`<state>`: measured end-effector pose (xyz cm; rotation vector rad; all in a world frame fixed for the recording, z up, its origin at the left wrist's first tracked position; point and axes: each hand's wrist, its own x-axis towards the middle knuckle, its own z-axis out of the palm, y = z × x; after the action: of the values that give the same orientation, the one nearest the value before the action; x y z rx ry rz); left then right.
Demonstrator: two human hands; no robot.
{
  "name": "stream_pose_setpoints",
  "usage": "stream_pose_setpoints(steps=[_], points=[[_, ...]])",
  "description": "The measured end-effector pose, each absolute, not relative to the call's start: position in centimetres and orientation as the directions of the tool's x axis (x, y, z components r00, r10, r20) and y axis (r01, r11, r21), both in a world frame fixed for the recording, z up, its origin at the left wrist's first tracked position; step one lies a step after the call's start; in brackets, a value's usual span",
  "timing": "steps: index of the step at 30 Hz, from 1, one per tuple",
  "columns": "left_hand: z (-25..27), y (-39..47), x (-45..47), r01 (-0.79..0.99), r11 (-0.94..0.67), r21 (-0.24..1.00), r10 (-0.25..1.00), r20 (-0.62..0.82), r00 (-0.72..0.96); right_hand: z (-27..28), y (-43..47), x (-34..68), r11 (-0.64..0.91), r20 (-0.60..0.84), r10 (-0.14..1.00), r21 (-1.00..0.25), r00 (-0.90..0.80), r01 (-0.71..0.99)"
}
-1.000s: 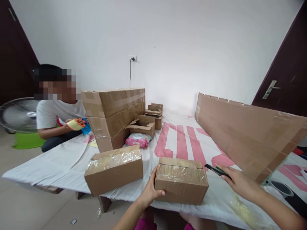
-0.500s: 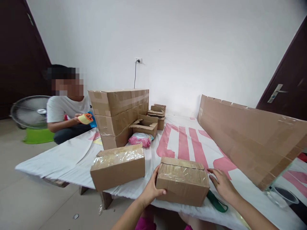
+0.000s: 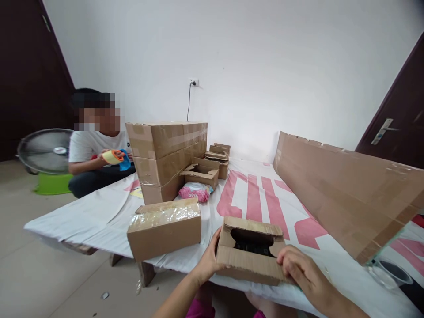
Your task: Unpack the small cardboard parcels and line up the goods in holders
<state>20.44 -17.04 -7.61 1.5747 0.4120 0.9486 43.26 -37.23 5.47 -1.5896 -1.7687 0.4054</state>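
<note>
A small cardboard box [image 3: 245, 264] sits at the near edge of the cloth-covered table, its top now parted. Dark contents [image 3: 253, 248] show through the gap, too dim to name. My left hand [image 3: 209, 259] grips the box's left end, thumb at the front. At the right end, my right hand [image 3: 296, 267] pinches the near flap, which is folded towards me. Another cardboard box [image 3: 165, 236], with shiny tape along its top, stands to the left, apart from both hands.
Taped boxes [image 3: 168, 154] are stacked at the left, with opened boxes [image 3: 205, 172] and a pink packet [image 3: 195, 191] beside them. A large cardboard sheet [image 3: 344, 190] stands at the right near a plastic tub [image 3: 395, 270]. Across the table, a person [image 3: 96, 152] holds a tape roll [image 3: 111, 157].
My right hand has moved onto the box and its near flap has come open towards me, exposing the inside. The green strip beside the box is now almost hidden.
</note>
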Motion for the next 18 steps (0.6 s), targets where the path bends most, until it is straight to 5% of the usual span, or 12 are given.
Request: stream_pose_setpoints(steps=[9, 18], points=[[-7.3, -17.1, 20.1, -0.186, -0.272, 0.944, 0.713, 0.327, 0.62, 6.5, -36.5, 42.6, 0.199, 0.275, 0.959, -0.492, -0.065, 0.847], [-6.8, -17.5, 19.7, -0.2, -0.293, 0.935, 0.67, 0.35, 0.654, 3.0, -35.9, 43.2, 0.023, 0.444, 0.895, -0.126, 0.035, 0.992]])
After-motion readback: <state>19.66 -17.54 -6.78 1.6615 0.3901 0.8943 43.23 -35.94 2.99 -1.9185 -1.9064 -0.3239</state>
